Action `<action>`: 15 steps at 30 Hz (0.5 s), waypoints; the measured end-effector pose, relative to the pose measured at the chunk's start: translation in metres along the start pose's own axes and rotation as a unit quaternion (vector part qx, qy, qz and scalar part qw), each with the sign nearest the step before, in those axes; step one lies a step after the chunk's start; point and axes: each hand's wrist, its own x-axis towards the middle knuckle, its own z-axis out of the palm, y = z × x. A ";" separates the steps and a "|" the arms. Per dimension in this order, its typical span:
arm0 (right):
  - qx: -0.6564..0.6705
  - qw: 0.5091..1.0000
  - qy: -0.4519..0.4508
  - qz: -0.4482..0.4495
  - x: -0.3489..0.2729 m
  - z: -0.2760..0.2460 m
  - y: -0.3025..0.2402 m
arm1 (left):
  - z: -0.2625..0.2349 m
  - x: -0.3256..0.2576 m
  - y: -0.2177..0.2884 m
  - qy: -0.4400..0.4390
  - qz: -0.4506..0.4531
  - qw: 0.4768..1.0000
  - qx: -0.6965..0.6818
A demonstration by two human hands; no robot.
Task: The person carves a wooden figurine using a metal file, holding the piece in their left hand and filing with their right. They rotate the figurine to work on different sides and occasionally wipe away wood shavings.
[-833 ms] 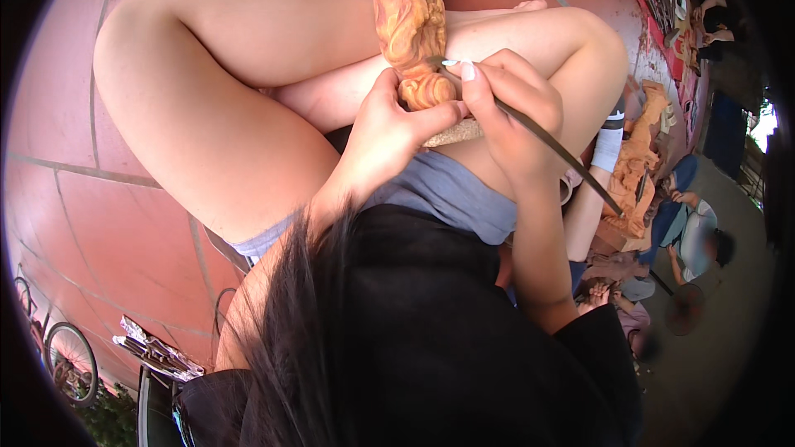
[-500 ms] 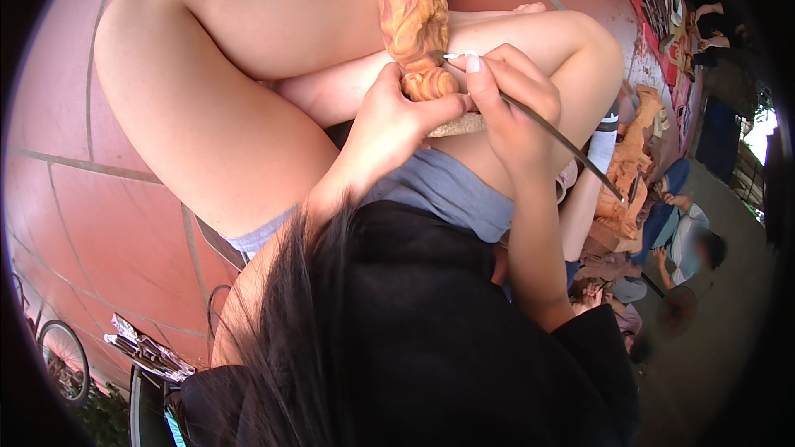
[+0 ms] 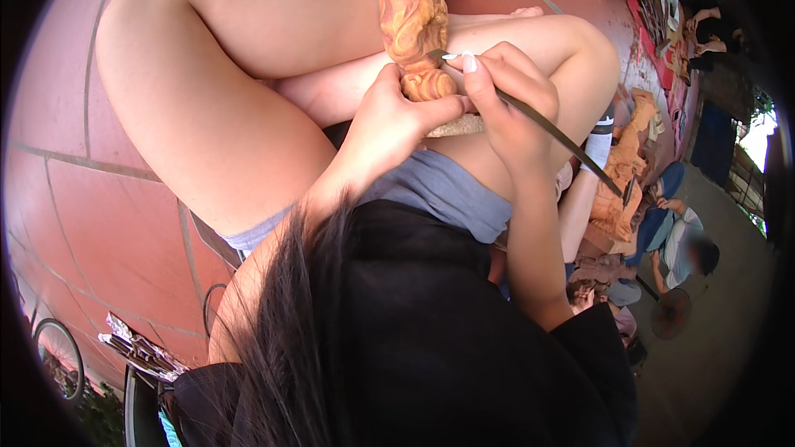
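Observation:
A carved piece of orange-brown wood (image 3: 411, 12) with wavy grain lies across my crossed legs, its rounded knob end toward me. My left hand (image 3: 396, 118) is closed around that knob end, thumb along its near side. In my right hand (image 3: 515, 91) is a long, thin dark metal carving tool (image 3: 571, 147), gripped like a pen. Its tip touches the wood at the narrow neck just above the knob, and its shaft slants back to the lower right. A beige rough-looking pad (image 3: 458, 126) sits under the knob, partly hidden by my hands.
Red floor tiles (image 3: 124, 223) surround me. More carved wood (image 3: 617, 207) stands on the right, near a seated person (image 3: 683, 240) and a round fan (image 3: 671, 313). A bundle of slim tools (image 3: 145, 349) lies at lower left, with a bicycle wheel (image 3: 60, 358) beyond.
The view has shifted slightly, moving the background a little. Both hands keep their holds, and the tool's tip stays at the neck of the carving.

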 end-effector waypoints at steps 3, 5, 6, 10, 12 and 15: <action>-0.003 1.000 -0.003 -0.008 -0.002 0.001 0.003 | 0.001 0.001 -0.003 0.000 0.007 1.000 -0.004; -0.007 1.000 -0.017 -0.017 -0.002 -0.003 0.004 | 0.002 0.002 -0.009 0.019 0.032 0.999 -0.006; 0.006 1.000 -0.013 -0.008 0.000 -0.001 0.002 | 0.002 0.002 -0.011 0.028 0.045 0.999 -0.008; 0.005 1.000 -0.017 0.001 -0.001 0.000 0.000 | -0.001 0.002 -0.003 0.003 0.002 1.000 -0.001; -0.002 1.000 -0.023 -0.015 0.000 0.000 0.002 | 0.001 0.003 -0.008 0.017 0.018 1.000 0.006; 0.007 0.999 -0.015 -0.036 0.003 0.000 0.000 | -0.001 0.004 -0.010 0.004 0.020 1.000 -0.024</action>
